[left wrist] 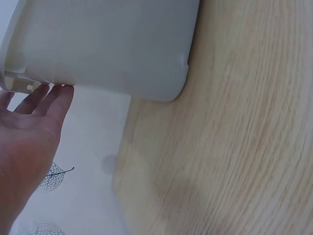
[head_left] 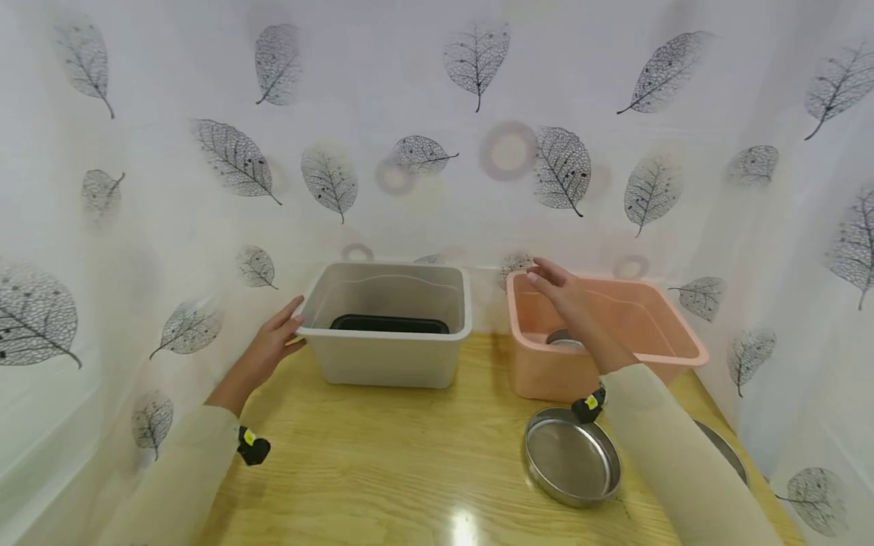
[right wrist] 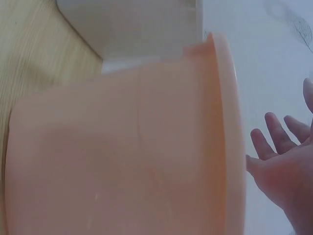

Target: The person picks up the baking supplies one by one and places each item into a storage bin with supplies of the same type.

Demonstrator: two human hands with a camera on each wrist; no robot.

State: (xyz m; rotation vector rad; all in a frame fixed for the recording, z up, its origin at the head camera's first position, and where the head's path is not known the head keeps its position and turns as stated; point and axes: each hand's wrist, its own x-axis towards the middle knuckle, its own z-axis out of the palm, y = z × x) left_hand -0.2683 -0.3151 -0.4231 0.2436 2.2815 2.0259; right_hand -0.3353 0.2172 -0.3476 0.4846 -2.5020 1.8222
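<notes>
My left hand (head_left: pixel 276 335) lies open with straight fingers against the left rim of a white plastic bin (head_left: pixel 389 364); in the left wrist view the fingertips (left wrist: pixel 54 95) touch under the rim of that bin (left wrist: pixel 112 44). A black tray (head_left: pixel 391 324) lies inside it. My right hand (head_left: pixel 560 292) hovers open, fingers spread, above the near left corner of a pink plastic bin (head_left: pixel 655 318). A metal dish (head_left: pixel 563 339) shows partly inside the pink bin. In the right wrist view the spread fingers (right wrist: pixel 274 139) float beside the pink bin's wall (right wrist: pixel 122 161).
A round steel pan (head_left: pixel 572 455) sits on the wooden table (head_left: pixel 382 462) in front of the pink bin. Another metal dish (head_left: pixel 727 451) peeks out behind my right sleeve. A white leaf-patterned curtain (head_left: pixel 437 136) closes in the back and both sides.
</notes>
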